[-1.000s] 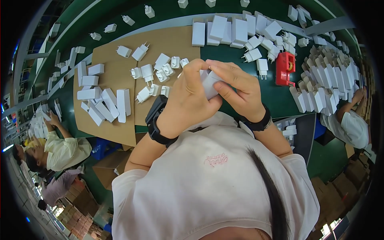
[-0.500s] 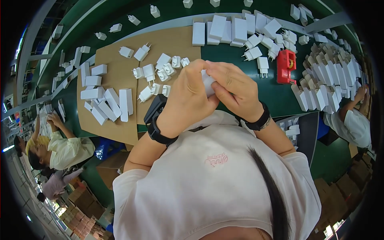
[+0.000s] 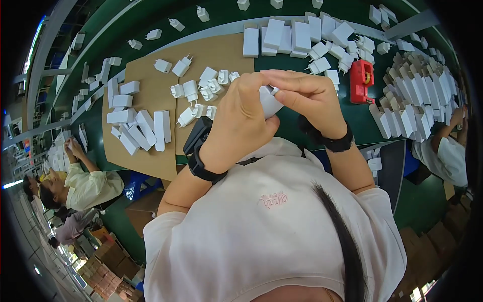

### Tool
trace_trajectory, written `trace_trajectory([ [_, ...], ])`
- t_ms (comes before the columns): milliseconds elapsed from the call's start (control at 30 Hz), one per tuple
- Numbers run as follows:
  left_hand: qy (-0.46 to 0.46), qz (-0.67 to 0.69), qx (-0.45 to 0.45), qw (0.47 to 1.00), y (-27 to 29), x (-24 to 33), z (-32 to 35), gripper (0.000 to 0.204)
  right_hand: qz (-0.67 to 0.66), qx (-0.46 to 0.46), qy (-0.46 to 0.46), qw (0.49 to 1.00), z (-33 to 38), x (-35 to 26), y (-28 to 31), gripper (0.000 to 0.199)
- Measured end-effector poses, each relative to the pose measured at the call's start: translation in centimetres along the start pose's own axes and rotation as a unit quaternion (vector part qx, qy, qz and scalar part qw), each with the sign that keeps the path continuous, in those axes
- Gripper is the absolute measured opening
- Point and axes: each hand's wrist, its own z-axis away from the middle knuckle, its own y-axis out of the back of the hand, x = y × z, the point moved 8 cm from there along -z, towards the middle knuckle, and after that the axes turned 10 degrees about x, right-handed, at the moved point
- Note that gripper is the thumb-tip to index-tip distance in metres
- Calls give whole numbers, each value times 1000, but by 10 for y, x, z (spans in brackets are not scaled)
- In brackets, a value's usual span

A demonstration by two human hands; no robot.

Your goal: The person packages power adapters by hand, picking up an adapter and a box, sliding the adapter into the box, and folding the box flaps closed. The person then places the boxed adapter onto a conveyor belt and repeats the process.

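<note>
In front of my chest, both hands are together on a small white piece (image 3: 270,102), smooth-sided and mostly hidden by fingers; whether it is a charger or a small box I cannot tell. My left hand (image 3: 242,108) wraps around its left side, with the thumb below. My right hand (image 3: 313,98) has its thumb and fingers closed at the upper right end, where a small edge sticks out. Left of my hands, several white plug chargers (image 3: 190,90) lie on a brown cardboard sheet (image 3: 151,68). Closed white boxes (image 3: 144,126) are heaped on the sheet's left part.
A red tape dispenser (image 3: 360,83) stands to the right. Beyond it are rows of open-topped white boxes (image 3: 412,95). More white boxes (image 3: 274,34) and chargers (image 3: 318,65) lie at the back. Along the far green belt (image 3: 221,20) sit spaced chargers. Co-workers sit at left (image 3: 93,189) and right.
My right hand has shifted right and its fingers have straightened, showing more of the white piece. My left hand stays around it. The whole view has shifted slightly.
</note>
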Motion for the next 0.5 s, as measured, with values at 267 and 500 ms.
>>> trace_trajectory([
  [267, -3, -3, -24, 1000, -7, 2, 3, 62, -24, -59, -116, 991, -6, 9, 11, 24],
  [500, -13, -1, -12, 1000, -8, 5, -2, 59, -39, -54, -59, 996, 1, 6, 4, 29],
])
